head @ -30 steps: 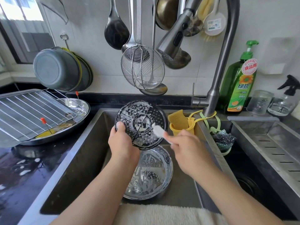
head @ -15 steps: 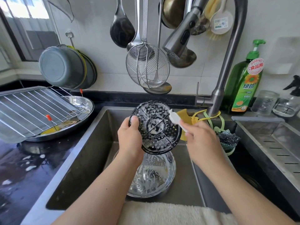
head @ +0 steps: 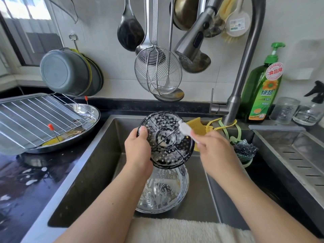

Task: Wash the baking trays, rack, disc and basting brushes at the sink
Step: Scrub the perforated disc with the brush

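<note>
Presently, findings as observed from the head view:

Left hand: the left hand (head: 138, 148) grips the left edge of the round black perforated disc (head: 166, 140), thumb pressed on its soapy face, fingers hidden behind it.

Disc: held tilted, near upright, over the steel sink basin (head: 98, 165); its face is coated in white suds.

Right hand: the right hand (head: 216, 152) is closed round the handle of a white basting brush (head: 186, 131); the exact finger placement cannot be told.

Brush: its white head touches the upper right part of the disc face.

Basin contents: a round shallow steel baking tray (head: 163, 190), streaked with foam, lies in the basin directly below the disc.

Left counter: a wire rack (head: 35, 118) rests slanted across a round steel tray (head: 91, 116) on the wet black counter (head: 26, 181); two red-tipped handles show through and beside the rack.

Tap: the steel pull-out faucet (head: 240, 81) stands behind the basin, its spray head aimed down and left.

Right counter: a green dish soap bottle (head: 263, 88) stands beside the faucet base.

Front edge: a cream towel (head: 175, 230) lies along the near rim of the sink.
</note>
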Action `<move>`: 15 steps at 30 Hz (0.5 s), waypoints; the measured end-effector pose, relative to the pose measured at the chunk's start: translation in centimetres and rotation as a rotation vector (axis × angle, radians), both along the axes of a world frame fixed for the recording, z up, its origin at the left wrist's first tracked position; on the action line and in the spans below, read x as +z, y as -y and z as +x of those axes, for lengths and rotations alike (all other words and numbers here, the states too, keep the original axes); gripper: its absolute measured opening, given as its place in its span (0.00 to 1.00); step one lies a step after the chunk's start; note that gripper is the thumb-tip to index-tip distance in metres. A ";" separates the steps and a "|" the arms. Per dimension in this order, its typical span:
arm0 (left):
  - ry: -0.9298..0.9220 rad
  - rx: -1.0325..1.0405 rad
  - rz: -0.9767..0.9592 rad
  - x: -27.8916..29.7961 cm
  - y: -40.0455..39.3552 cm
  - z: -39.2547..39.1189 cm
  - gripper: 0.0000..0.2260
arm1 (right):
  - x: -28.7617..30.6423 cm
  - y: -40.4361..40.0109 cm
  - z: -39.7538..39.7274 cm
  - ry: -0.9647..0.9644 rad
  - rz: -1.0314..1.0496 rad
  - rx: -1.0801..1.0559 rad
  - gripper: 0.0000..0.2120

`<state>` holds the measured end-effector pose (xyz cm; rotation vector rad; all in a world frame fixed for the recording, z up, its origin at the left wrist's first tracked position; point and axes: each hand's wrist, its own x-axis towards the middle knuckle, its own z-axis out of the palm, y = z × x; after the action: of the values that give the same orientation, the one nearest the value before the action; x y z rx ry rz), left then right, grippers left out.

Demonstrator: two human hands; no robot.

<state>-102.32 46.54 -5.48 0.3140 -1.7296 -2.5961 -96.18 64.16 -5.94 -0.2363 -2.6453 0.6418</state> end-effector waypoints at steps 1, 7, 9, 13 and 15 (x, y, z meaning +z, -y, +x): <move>-0.008 -0.007 -0.002 0.1 -0.1 0.1 0.12 | -0.1 -0.3 0.0 -0.024 -0.002 -0.022 0.22; 0.033 0.034 0.024 -0.1 0.4 -0.3 0.12 | -0.4 0.2 0.2 0.041 0.012 0.039 0.21; 0.019 0.028 0.006 -0.2 0.3 -0.3 0.12 | -0.3 -0.6 0.0 -0.008 -0.032 -0.019 0.21; 0.011 0.023 -0.016 -0.3 0.2 -0.5 0.12 | -0.3 -0.3 0.2 -0.023 0.014 -0.004 0.22; 0.005 0.029 -0.032 -0.4 0.3 -0.7 0.12 | -0.2 -0.5 0.0 -0.058 0.015 -0.009 0.22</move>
<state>-103.01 46.26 -5.92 0.3419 -1.7522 -2.5475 -96.17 64.66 -6.12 -0.2212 -2.5913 0.6167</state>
